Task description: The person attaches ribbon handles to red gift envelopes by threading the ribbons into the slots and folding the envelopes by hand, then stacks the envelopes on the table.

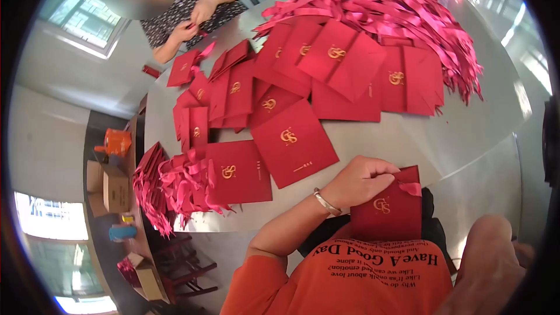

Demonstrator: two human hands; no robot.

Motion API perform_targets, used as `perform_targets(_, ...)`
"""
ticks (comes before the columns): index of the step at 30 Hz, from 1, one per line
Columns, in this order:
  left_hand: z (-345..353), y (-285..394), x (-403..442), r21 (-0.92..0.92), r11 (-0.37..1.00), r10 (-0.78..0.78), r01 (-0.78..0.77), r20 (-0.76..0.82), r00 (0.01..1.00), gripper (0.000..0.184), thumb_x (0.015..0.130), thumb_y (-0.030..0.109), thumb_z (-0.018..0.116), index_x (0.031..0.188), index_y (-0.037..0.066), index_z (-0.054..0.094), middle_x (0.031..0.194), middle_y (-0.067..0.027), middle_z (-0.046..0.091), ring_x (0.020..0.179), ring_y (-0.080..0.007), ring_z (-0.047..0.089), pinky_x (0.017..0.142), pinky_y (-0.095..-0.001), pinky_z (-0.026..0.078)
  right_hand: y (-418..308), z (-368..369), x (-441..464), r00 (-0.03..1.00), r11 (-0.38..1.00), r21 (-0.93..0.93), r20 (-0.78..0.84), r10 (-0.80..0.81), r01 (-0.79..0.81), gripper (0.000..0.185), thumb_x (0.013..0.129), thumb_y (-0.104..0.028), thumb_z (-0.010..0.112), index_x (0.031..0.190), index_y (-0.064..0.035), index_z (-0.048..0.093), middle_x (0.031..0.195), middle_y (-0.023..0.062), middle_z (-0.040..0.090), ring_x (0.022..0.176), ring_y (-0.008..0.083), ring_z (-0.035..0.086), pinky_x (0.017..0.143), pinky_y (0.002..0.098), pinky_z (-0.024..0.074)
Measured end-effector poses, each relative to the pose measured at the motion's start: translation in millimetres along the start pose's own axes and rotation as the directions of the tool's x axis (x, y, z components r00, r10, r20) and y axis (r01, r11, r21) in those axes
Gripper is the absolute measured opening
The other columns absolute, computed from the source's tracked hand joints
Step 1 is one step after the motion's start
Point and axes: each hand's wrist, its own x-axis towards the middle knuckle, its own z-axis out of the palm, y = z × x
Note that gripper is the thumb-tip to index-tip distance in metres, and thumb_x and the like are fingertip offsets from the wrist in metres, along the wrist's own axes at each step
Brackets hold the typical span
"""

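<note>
My left hand [364,179], with a silver bangle at the wrist, is closed on the top edge of a small red paper gift bag [388,219]. The bag has a gold monogram and rests against my lap. A short pink-red ribbon [410,188] shows near its top, beside my fingers. My right hand [521,254] is off to the right, away from the bag. Its fingers are mostly hidden behind my arm, so what they do is unclear. Several more red gift bags [296,144] lie overlapping on the grey table [408,140] in front of me.
A large heap of pink-red ribbons [373,6] covers the table's far right. Bags with ribbon handles [186,184] are bunched at the left edge. Across the table a person [192,3] works with both hands. Cardboard boxes [115,189] and stools [189,268] stand at left.
</note>
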Motion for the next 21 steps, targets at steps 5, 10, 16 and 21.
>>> perform_targets(5,-1,2,0,0.014,1.000,-0.020,0.020,0.019,1.000,0.022,0.092,0.008,0.054,0.104,-0.005,0.067,0.085,-0.0025,0.070,0.077,-0.0045,0.060,0.069,-0.0218,0.049,-1,-2,2,0.999,0.966,-0.257,-0.037,-0.040,0.029,0.017,0.095,-0.005,0.047,0.085,0.0033,0.057,0.079,0.0150,0.064,0.070,0.0276,0.065,0.064,0.0303,0.0559)
perform_targets(10,1,10,0,0.018,1.000,-0.003,0.002,0.049,0.999,0.023,0.092,0.008,0.053,0.104,-0.005,0.067,0.087,-0.0038,0.071,0.079,-0.0051,0.060,0.071,-0.0223,0.049,-1,-3,1,0.992,0.876,-0.472,-0.022,-0.124,0.099,0.017,0.095,-0.004,0.048,0.082,0.0035,0.056,0.078,0.0150,0.063,0.069,0.0277,0.065,0.064,0.0303,0.0558)
perform_targets(16,-3,2,2,0.009,0.998,-0.062,0.062,0.057,0.996,0.023,0.092,0.008,0.055,0.106,-0.004,0.068,0.091,-0.0044,0.071,0.081,-0.0064,0.062,0.073,-0.0229,0.050,66,-12,-25,0.914,0.920,0.229,0.181,-0.362,0.319,0.014,0.093,-0.005,0.051,0.086,0.0033,0.059,0.078,0.0158,0.064,0.065,0.0271,0.064,0.060,0.0328,0.0541)
perform_targets(21,-4,5,2,0.055,0.997,-0.067,0.063,0.071,0.995,0.022,0.092,0.008,0.057,0.107,-0.003,0.068,0.093,-0.0045,0.072,0.083,-0.0064,0.063,0.074,-0.0229,0.051,80,13,13,0.810,0.569,0.784,0.154,-0.566,0.249,0.012,0.092,-0.006,0.054,0.089,0.0031,0.062,0.078,0.0167,0.065,0.061,0.0266,0.062,0.056,0.0352,0.0524)
